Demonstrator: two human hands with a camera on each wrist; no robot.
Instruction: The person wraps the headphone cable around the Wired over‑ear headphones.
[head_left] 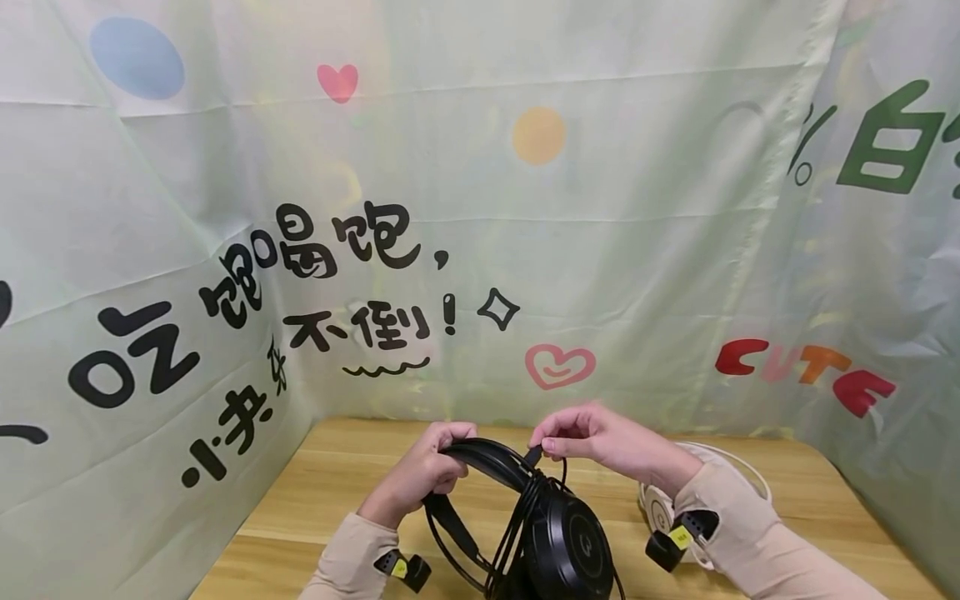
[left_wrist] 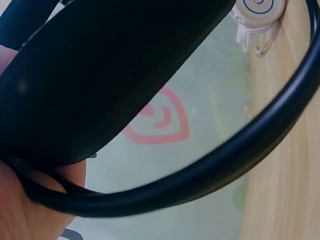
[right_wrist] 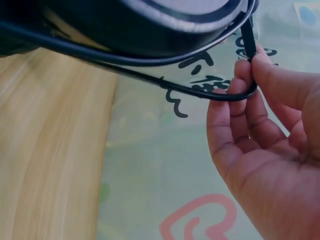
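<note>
Black over-ear headphones (head_left: 567,546) are held up over the table, with a round ear cup toward the right. My left hand (head_left: 426,468) grips the headband (head_left: 487,457) at its left side; the left wrist view shows the padded band (left_wrist: 115,75) close up and a thin outer hoop (left_wrist: 200,180). Several loops of black cable (head_left: 517,521) run down beside the ear cup. Between thumb and fingertips, my right hand (head_left: 600,440) pinches the cable's dark, thicker end piece (right_wrist: 248,37). From there the thin cable bends back under the ear cup in the right wrist view.
White headphones (head_left: 658,508) lie on the wooden table (head_left: 360,454) behind my right wrist, partly hidden by it. A pale printed curtain (head_left: 630,275) stands close behind the table and along both sides. Wrist cameras (head_left: 667,548) are strapped over my sleeves.
</note>
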